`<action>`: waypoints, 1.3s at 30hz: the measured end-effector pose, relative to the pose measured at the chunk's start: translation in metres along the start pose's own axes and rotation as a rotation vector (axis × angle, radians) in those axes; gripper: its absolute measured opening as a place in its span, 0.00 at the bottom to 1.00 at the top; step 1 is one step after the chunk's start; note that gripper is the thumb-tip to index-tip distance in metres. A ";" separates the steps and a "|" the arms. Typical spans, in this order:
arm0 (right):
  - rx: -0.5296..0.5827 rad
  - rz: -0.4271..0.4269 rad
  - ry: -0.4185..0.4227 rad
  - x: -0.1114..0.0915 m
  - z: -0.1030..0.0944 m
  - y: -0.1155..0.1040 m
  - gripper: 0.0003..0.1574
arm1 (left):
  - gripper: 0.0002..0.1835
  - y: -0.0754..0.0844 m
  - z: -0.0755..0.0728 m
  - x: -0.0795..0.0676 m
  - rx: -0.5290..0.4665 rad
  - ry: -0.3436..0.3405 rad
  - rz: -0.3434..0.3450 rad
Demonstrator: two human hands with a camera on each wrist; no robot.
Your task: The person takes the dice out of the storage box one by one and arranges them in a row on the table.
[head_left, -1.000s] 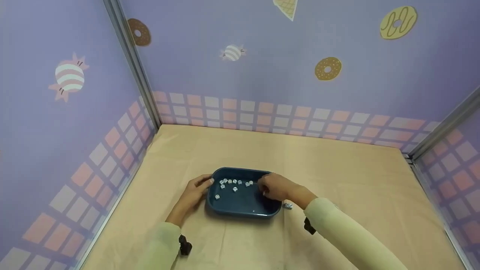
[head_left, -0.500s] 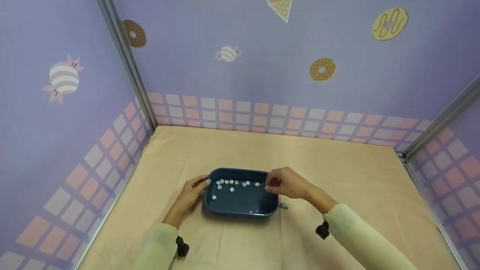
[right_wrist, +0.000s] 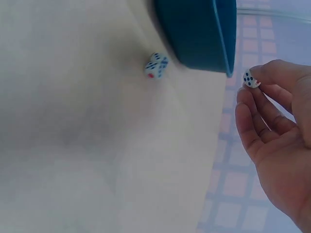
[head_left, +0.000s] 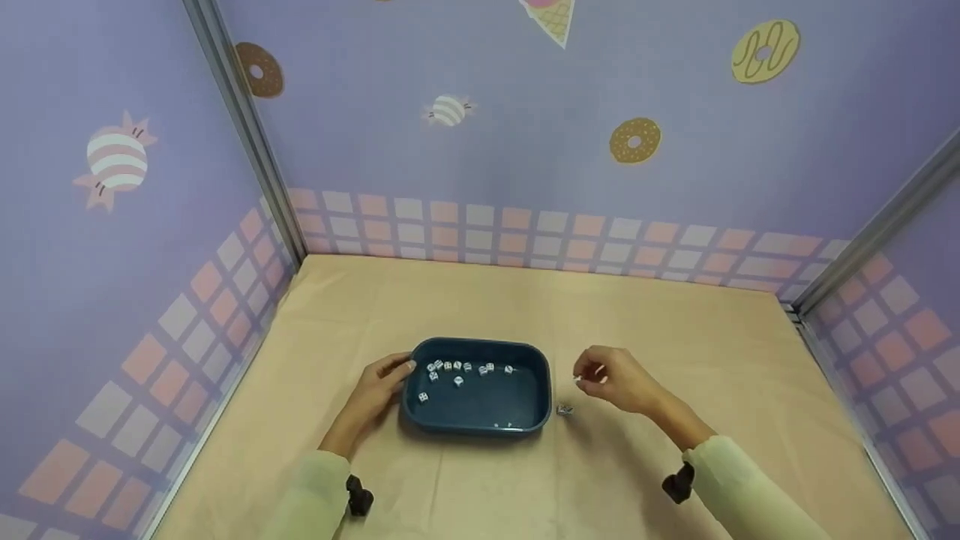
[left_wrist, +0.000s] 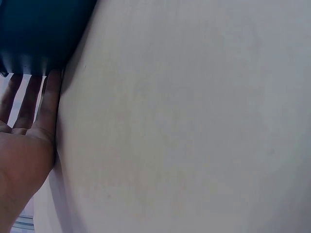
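Observation:
A dark blue rectangular tray (head_left: 480, 409) sits on the cloth-covered table with several white dice (head_left: 458, 381) inside, mostly towards its far side. At the tray's left end my left hand (head_left: 375, 386) holds it, thumb at the rim; the left wrist view shows the fingers (left_wrist: 48, 102) extended against the outer wall. Right of the tray, raised off the table, my right hand (head_left: 619, 379) pinches a white die (right_wrist: 250, 79) between thumb and fingertips. Below that hand, close to the tray's right wall, two touching dice (right_wrist: 156, 65) lie on the cloth.
A beige cloth (head_left: 675, 330) covers the table. Purple walls (head_left: 525, 150) with printed sweets and a checked band enclose it at the back and both sides, joined by grey metal corner posts (head_left: 247, 127).
My right hand has come up out of the tray and moved right, past its rim, carrying a die. Another die now shows in the tray where that hand was. My left hand stays at the tray.

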State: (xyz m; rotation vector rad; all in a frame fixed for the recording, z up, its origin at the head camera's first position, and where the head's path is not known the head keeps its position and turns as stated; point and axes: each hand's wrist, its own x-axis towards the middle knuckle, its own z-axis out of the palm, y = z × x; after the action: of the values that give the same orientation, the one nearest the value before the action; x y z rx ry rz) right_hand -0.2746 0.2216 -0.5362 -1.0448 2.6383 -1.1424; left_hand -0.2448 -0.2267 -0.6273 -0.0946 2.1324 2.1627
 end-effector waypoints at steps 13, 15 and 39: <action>-0.061 0.048 -0.009 -0.030 0.036 0.029 0.11 | 0.22 0.002 0.001 -0.004 -0.009 0.010 0.006; -0.064 0.044 -0.003 -0.033 0.041 0.032 0.11 | 0.22 0.002 0.001 -0.003 -0.010 0.009 0.007; -0.099 0.054 0.042 -0.033 0.059 0.038 0.13 | 0.23 -0.002 0.001 -0.001 -0.018 0.016 0.007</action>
State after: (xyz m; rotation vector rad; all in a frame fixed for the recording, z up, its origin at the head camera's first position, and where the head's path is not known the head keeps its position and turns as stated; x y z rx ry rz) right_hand -0.2518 0.2241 -0.6106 -0.9684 2.7632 -1.0449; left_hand -0.2436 -0.2261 -0.6291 -0.1067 2.1247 2.1931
